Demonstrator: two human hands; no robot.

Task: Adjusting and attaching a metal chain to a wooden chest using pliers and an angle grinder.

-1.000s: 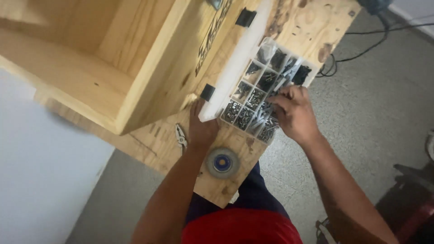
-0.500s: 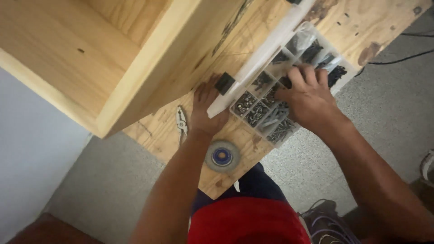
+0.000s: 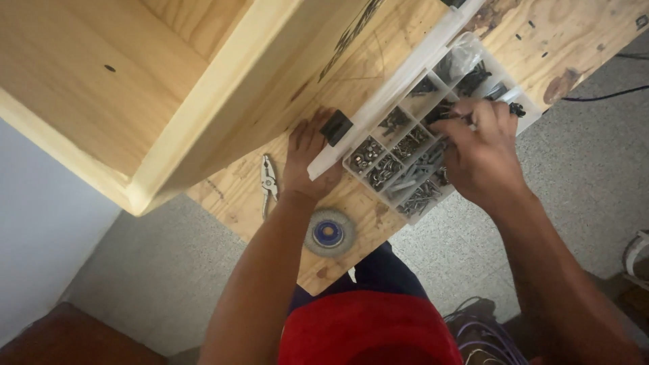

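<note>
A clear plastic organiser box [image 3: 405,177] lies open on a plywood bench top [image 3: 574,40], its compartments filled with several kinds of screws and small metal fasteners. My left hand [image 3: 305,159] lies flat on the bench, fingers spread, against the raised lid [image 3: 399,81] beside its black latch [image 3: 335,127]. My right hand [image 3: 481,154] reaches into the far compartments, its fingertips pinched together on a small dark screw [image 3: 516,108] at the box's far edge.
A large pale wooden cabinet [image 3: 155,88] stands on the bench left of the box. Pliers [image 3: 269,179] and a round wire wheel with a blue hub [image 3: 329,233] lie near the bench's front edge. Grey speckled floor and a black cable [image 3: 602,94] are to the right.
My right hand has shifted from the box's near compartments toward its far end and pinched its fingers. My left hand stays against the lid. The view has moved closer.
</note>
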